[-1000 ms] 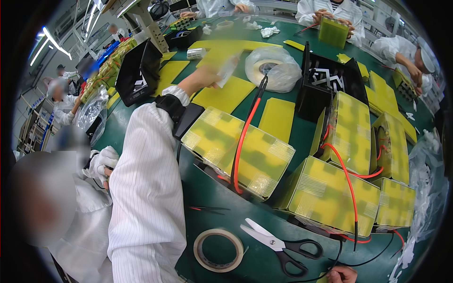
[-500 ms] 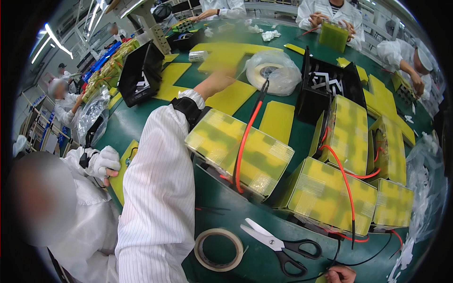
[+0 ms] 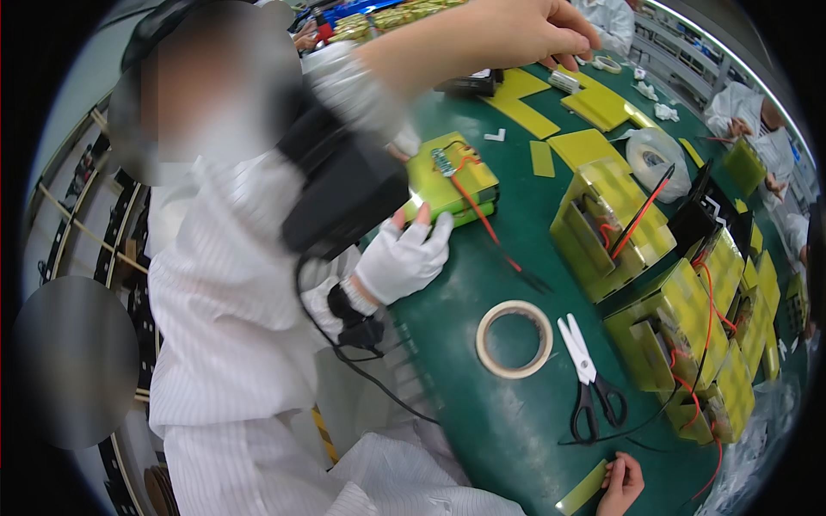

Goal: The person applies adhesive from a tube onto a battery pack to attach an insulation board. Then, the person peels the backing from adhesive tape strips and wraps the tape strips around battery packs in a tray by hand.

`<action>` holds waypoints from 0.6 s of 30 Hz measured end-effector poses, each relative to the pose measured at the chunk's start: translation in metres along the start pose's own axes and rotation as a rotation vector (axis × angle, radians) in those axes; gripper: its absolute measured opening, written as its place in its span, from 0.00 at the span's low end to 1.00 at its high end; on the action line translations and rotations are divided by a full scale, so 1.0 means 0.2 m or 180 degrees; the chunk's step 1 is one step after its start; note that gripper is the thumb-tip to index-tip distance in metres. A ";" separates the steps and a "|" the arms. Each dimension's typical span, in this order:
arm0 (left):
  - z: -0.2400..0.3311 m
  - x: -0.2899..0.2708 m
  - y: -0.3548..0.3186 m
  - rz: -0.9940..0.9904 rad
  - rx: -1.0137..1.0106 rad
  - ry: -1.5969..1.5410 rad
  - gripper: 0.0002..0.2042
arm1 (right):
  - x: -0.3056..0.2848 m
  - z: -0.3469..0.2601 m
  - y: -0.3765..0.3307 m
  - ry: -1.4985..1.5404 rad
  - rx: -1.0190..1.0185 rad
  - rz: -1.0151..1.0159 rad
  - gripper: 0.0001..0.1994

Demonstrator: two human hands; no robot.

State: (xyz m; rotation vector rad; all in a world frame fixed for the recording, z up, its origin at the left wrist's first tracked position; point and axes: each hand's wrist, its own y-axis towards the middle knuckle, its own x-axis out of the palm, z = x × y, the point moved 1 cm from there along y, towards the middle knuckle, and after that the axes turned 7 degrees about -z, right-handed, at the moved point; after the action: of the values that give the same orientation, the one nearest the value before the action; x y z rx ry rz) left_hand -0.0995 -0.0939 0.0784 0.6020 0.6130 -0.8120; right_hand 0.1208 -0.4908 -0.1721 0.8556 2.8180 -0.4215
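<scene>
Yellow strip (image 3: 579,494) is pinched by closed fingers of right hand (image 3: 624,483) by near edge of worktop (image 3: 482,421), presumably for steadiness; left hand (image 3: 516,34) is raised, fingers loosely parted, seemingly empty; scissors (image 3: 588,378) are placed nearby, likely for reach

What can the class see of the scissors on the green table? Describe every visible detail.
The scissors have pale, metal-looking blades, slightly parted, and two black, plastic-looking handle loops. They lie flat on the green tabletop, blades angled away from the wearer, between the tape roll and a yellow-wrapped battery pack. A black wire passes close to the loops; contact is unclear. Nobody holds them.
</scene>
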 end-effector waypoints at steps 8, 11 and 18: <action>0.11 0.18 -0.87 0.0515 -0.0397 0.0547 0.09 | 0.03 0.03 -0.03 -0.0164 -0.0421 -0.0378 0.07; -0.25 0.18 -0.98 0.0714 -0.0682 0.1074 0.11 | 0.05 0.04 -0.05 -0.0311 -0.0569 -0.0466 0.07; -0.81 0.19 -0.86 0.1257 -0.1193 0.0924 0.15 | 0.06 -0.13 -0.10 -0.1184 -0.1321 -0.0315 0.05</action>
State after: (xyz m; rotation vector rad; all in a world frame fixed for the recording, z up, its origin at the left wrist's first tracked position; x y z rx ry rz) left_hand -0.2604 -0.0932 -0.1000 0.4760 0.8543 -0.2285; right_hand 0.0979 -0.4930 -0.1461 0.4928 2.4732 0.0028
